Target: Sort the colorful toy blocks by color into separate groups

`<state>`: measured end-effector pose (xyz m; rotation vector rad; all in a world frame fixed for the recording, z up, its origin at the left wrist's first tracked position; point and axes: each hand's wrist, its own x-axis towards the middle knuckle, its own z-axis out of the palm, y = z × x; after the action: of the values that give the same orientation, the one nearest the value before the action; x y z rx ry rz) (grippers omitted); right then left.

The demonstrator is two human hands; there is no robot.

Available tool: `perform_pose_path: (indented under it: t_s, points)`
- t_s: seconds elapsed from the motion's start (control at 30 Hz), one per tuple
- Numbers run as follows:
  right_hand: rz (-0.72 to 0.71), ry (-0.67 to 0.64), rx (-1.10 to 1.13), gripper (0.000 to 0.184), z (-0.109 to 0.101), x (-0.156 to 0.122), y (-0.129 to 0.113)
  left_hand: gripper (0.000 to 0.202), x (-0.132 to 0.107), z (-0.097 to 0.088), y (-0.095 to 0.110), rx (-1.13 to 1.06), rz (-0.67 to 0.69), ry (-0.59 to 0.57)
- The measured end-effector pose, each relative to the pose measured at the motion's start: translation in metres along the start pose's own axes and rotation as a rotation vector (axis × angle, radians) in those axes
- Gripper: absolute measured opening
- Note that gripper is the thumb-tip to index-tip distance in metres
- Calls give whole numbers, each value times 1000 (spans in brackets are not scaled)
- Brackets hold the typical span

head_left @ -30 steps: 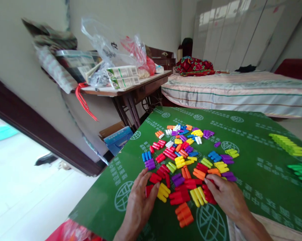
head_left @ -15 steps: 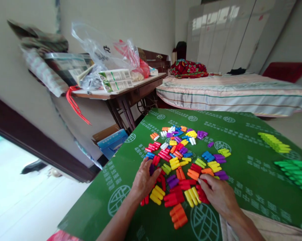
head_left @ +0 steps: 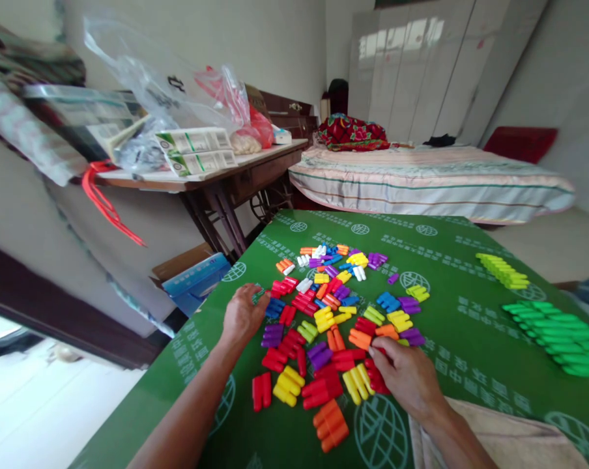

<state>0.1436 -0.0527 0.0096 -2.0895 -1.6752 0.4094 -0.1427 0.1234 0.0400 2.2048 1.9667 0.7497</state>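
Observation:
Many coloured plastic pieces shaped like joined tubes lie scattered over a green table (head_left: 177, 397). My left hand (head_left: 243, 316) is at the left edge of the spread, fingers apart, beside some blue pieces (head_left: 275, 308) and above a purple piece (head_left: 272, 335). My right hand (head_left: 412, 374) is low over the right side, fingers curled with the tips together. Those tips touch or nearly touch an orange piece (head_left: 360, 339) and a dark red piece (head_left: 375, 376); what they hold, if anything, is hidden. Nearest me lies a larger orange piece (head_left: 330, 426).
On the right lie a row of yellow-green pieces (head_left: 502, 270) and a green stack (head_left: 558, 339). A beige cloth (head_left: 490, 430) covers the near right edge. Leftward stands a cluttered sewing-machine table (head_left: 255, 163), with a blue box (head_left: 197, 283) below. A bed (head_left: 421, 179) is behind.
My left hand has moved left and away from the pieces, uncovering purple, red and blue ones. My right hand stays by the same pieces. The view has shifted to the right.

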Motion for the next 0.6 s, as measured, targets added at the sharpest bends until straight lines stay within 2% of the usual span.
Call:
perform_pose_path:
  t_s: [0.2, 0.33, 0.43, 0.6]
  points:
    - [18, -4, -26, 26, -8, 3, -10, 51, 43, 10, -13, 115, -45, -43]
    - [39, 12, -19, 22, -9, 6, -13, 56, 64, 15, -21, 204, -22, -104]
    - [44, 28, -11, 21, -7, 7, -13, 59, 76, 19, -23, 269, -9, -130]
    - [38, 34, 1, 22, -3, 8, -12, 61, 84, 27, -13, 333, -30, -138]
